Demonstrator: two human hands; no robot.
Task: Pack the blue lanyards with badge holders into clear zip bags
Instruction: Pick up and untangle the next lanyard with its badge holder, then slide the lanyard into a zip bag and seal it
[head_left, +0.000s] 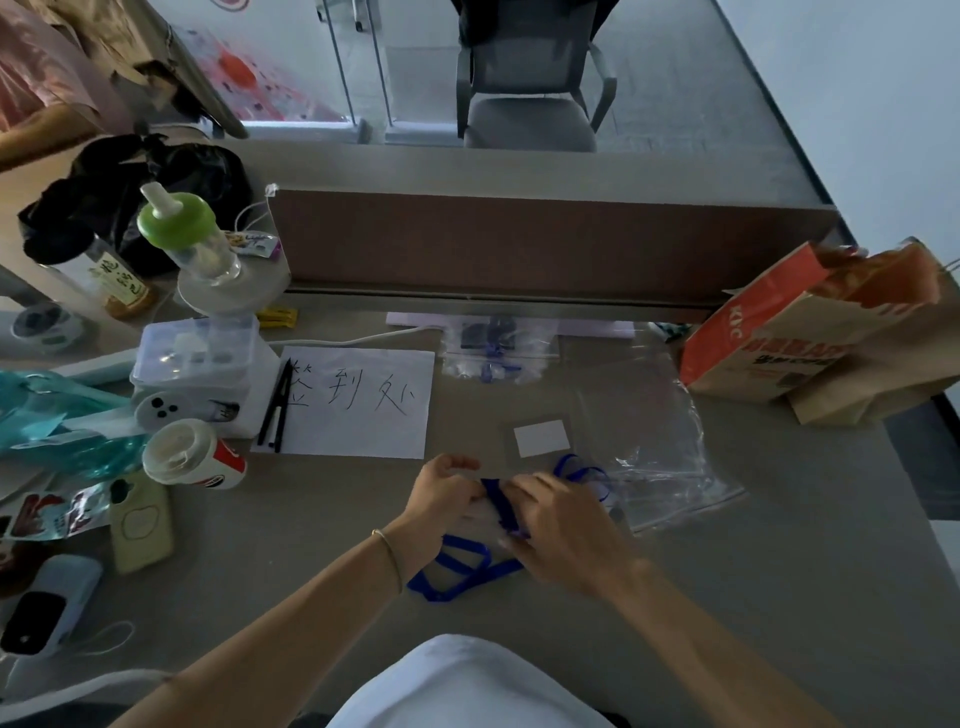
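A blue lanyard (457, 569) lies looped on the table in front of me, its strap running up between my hands. My left hand (441, 496) pinches the strap's upper end with curled fingers. My right hand (563, 535) grips the strap and a clear bag beneath it; the bag's outline is hard to see. A clear badge holder with a white card (541, 438) lies just beyond my hands, with more blue strap (576, 467) beside it. A large clear zip bag (660, 447) lies flat to the right. At the back, a zip bag with a lanyard inside (493, 345) rests by the divider.
A white paper sheet with handwriting (363, 402) and black pens (278, 410) lie left of centre. A cup (192, 457), phone (140, 522), plastic box (195, 353) and bottles crowd the left side. Paper takeaway bags (810, 338) stand at the right. A brown divider (519, 249) bounds the back.
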